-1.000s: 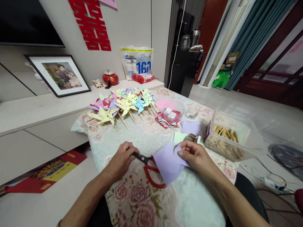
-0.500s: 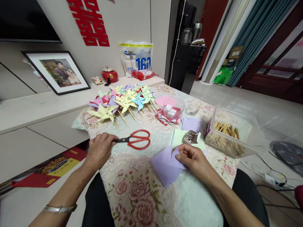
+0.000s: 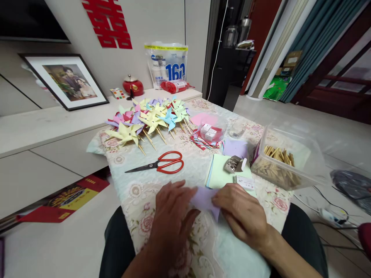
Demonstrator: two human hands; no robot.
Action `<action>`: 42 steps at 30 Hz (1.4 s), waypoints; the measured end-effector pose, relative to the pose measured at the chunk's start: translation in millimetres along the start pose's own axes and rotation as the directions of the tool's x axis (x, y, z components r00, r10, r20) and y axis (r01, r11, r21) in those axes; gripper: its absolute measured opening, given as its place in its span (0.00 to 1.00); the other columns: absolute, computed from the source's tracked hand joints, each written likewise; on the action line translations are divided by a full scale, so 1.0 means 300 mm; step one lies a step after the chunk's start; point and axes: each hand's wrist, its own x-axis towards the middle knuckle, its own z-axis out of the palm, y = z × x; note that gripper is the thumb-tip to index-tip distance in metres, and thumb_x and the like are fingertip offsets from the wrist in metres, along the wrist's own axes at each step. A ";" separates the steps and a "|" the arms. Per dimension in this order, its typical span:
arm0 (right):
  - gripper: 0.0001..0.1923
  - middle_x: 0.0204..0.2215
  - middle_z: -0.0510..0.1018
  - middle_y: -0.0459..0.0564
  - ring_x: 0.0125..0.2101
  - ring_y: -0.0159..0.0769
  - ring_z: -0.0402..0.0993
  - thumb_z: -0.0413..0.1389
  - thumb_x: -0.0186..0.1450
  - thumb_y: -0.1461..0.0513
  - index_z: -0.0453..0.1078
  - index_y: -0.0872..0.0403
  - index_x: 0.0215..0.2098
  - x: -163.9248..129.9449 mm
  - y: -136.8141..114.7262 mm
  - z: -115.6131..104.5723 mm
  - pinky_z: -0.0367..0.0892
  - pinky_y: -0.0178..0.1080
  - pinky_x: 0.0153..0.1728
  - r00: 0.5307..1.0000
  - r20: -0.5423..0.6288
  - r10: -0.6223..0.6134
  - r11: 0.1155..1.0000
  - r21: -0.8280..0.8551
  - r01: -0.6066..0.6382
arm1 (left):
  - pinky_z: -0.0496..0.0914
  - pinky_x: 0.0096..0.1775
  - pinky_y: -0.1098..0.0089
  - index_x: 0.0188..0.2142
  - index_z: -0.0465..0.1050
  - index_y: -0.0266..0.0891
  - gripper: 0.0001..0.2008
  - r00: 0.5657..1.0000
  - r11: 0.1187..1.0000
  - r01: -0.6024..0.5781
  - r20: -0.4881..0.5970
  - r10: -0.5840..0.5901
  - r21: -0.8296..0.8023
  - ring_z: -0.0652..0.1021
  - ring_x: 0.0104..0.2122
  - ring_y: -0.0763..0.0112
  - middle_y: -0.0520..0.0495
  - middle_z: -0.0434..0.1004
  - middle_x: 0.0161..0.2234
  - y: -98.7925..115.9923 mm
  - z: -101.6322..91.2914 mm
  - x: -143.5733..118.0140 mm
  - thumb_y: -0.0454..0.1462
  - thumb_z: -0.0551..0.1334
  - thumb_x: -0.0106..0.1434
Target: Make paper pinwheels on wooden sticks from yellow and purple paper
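Both hands meet over a lilac paper square [image 3: 203, 197] on the near part of the flowered tablecloth [image 3: 136, 162]. My left hand [image 3: 174, 210] lies flat on the paper's left part and my right hand [image 3: 239, 214] pinches its right edge. Most of the sheet is hidden under the hands. Red-handled scissors [image 3: 162, 165] lie loose on the cloth just beyond my left hand. A stack of pale green paper [image 3: 220, 175] with a small metal box [image 3: 233, 165] on it sits beyond my right hand.
Several finished paper pinwheels [image 3: 147, 121] on sticks lie at the far side. A clear tub of wooden sticks [image 3: 282, 166] stands at the right. A small bowl with little boxes [image 3: 210, 133], a glass [image 3: 236, 131] and purple paper [image 3: 234, 148] sit mid-table. A low cabinet runs along the left.
My left hand laid the scissors down at the left, let go and came back onto the lilac paper. My right hand lowered the paper onto the cloth.
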 end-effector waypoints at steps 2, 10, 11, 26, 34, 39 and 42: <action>0.16 0.39 0.82 0.56 0.42 0.42 0.77 0.52 0.66 0.74 0.70 0.56 0.50 -0.031 -0.019 0.008 0.68 0.48 0.48 0.995 0.066 -0.078 0.997 0.005 0.078 | 0.59 0.60 0.56 0.42 0.74 0.46 0.12 0.997 0.997 -0.075 -0.001 0.075 -0.023 0.75 0.50 0.62 0.52 0.81 0.39 0.017 0.005 -0.030 0.29 0.58 0.65; 0.15 0.45 0.80 0.56 0.48 0.45 0.73 0.53 0.69 0.69 0.69 0.56 0.54 -0.104 -0.026 0.029 0.65 0.50 0.49 0.947 0.308 0.090 0.995 -0.072 -0.071 | 0.57 0.59 0.55 0.39 0.76 0.45 0.13 0.996 0.999 -0.023 0.087 0.027 -0.048 0.77 0.46 0.62 0.54 0.83 0.36 0.007 0.031 -0.147 0.27 0.57 0.64; 0.15 0.45 0.80 0.56 0.49 0.46 0.72 0.53 0.69 0.68 0.69 0.55 0.54 -0.102 -0.020 0.032 0.64 0.50 0.49 0.940 0.323 0.107 0.993 -0.073 -0.088 | 0.57 0.59 0.55 0.38 0.76 0.45 0.12 0.996 0.998 -0.002 0.092 0.007 -0.058 0.76 0.46 0.62 0.54 0.82 0.36 0.008 0.030 -0.148 0.27 0.58 0.64; 0.16 0.38 0.77 0.54 0.38 0.45 0.71 0.53 0.71 0.63 0.64 0.52 0.57 -0.084 -0.012 0.127 0.67 0.48 0.39 0.882 0.222 0.416 0.908 -0.154 -0.390 | 0.67 0.41 0.55 0.32 0.70 0.39 0.05 0.946 0.950 0.298 0.102 -0.307 0.093 0.70 0.37 0.59 0.44 0.73 0.35 0.034 0.059 -0.121 0.33 0.58 0.66; 0.18 0.40 0.76 0.56 0.40 0.47 0.71 0.53 0.70 0.64 0.64 0.54 0.57 -0.098 -0.002 0.155 0.70 0.49 0.40 0.900 0.178 0.398 0.907 -0.222 -0.357 | 0.68 0.45 0.53 0.42 0.70 0.40 0.07 0.939 0.911 0.333 0.002 -0.344 0.243 0.73 0.41 0.55 0.42 0.74 0.40 0.041 0.099 -0.136 0.33 0.60 0.63; 0.17 0.43 0.75 0.59 0.42 0.48 0.70 0.54 0.70 0.65 0.65 0.56 0.57 -0.097 -0.006 0.160 0.68 0.49 0.41 0.918 0.169 0.359 0.917 -0.245 -0.314 | 0.69 0.45 0.56 0.44 0.72 0.40 0.08 0.982 0.933 0.184 -0.027 -0.185 0.309 0.74 0.41 0.58 0.42 0.76 0.42 0.049 0.092 -0.134 0.32 0.59 0.66; 0.13 0.42 0.76 0.58 0.40 0.46 0.69 0.53 0.70 0.66 0.68 0.56 0.53 -0.090 -0.012 0.158 0.66 0.47 0.39 0.941 0.139 0.310 0.924 -0.279 -0.263 | 0.69 0.44 0.58 0.42 0.74 0.38 0.08 0.999 0.956 0.035 -0.003 -0.036 0.292 0.75 0.41 0.59 0.43 0.78 0.40 0.061 0.084 -0.140 0.29 0.57 0.67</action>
